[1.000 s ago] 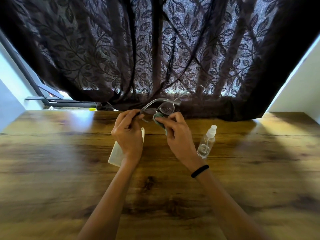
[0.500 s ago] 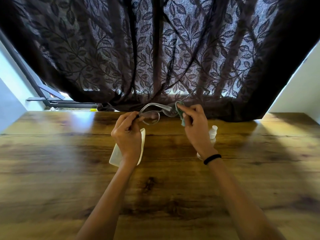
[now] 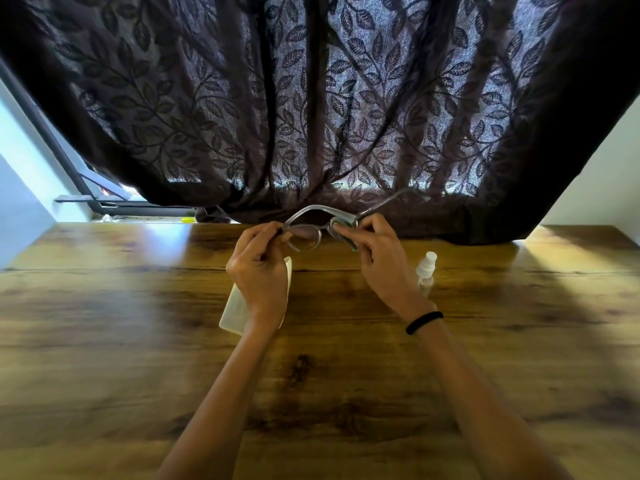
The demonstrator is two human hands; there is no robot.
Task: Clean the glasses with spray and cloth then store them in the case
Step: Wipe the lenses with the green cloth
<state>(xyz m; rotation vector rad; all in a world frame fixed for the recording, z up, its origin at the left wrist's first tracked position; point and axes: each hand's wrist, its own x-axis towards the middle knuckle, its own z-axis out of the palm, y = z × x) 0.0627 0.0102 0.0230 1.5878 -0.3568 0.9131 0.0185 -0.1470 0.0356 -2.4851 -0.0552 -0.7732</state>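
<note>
Grey plastic frames mark out the glasses in the head view. I hold them between my two hands, above the far edge of the table and in front of the dark leaf-patterned curtain. My left hand pinches the left end of the frame near the hinge, fingers curled tight on it. My right hand pinches the right lens through the green cloth, so that lens is covered and the left lens shows bare.

The long axis of the glasses runs across me from left to right, climbing a little toward the right. The right temple sticks out up and away toward the curtain, so I judge the front faces back at me. I cannot make out the left temple.

The bare lens lies just left of my right fingers, on that same axis. My right hand is therefore the one to slide the cloth along the frame, while my left hand steadies the far end.

For storing, the pale case lies flat on the table directly under my left hand. It is partly hidden by my wrist, and its long axis runs away from me, leaning right. I cannot tell whether it is open. It is nearer my left hand. The spray bottle stands upright just beside my right wrist, and neither hand touches it.
</note>
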